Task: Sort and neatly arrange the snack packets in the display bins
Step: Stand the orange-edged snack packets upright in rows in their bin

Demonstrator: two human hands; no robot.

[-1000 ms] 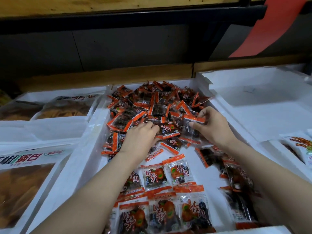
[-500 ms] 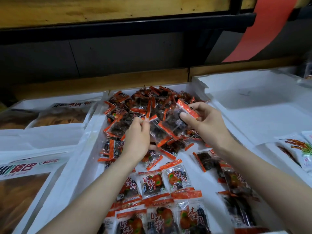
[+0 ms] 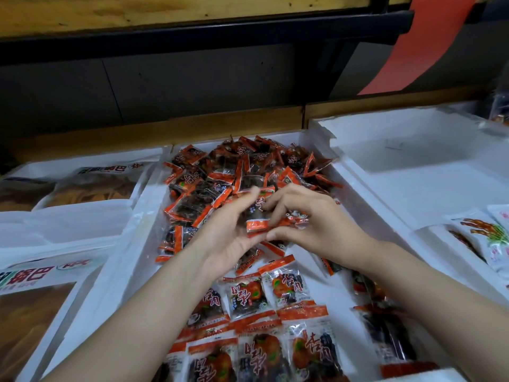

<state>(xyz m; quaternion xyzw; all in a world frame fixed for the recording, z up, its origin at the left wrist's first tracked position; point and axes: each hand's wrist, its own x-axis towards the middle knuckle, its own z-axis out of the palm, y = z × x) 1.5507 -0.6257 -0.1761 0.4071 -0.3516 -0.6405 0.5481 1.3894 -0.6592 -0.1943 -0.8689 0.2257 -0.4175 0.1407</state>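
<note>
Left of the middle bin (image 3: 143, 216) lie large snack bags (image 3: 35, 299). Over that bin's centre, the left hand (image 3: 228, 232) cups one snack packet (image 3: 256, 216), thumb curled over it, while the right hand (image 3: 316, 221) pinches its orange edge. A loose pile (image 3: 234, 172) fills the bin's far end; tidy rows (image 3: 261, 326) line its near end.

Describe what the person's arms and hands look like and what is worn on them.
Both arms are bare as far as the frame shows: no sleeve on the left forearm or the right forearm. The left hand and right hand wear no gloves, and no ring, watch or bracelet is visible.
</note>
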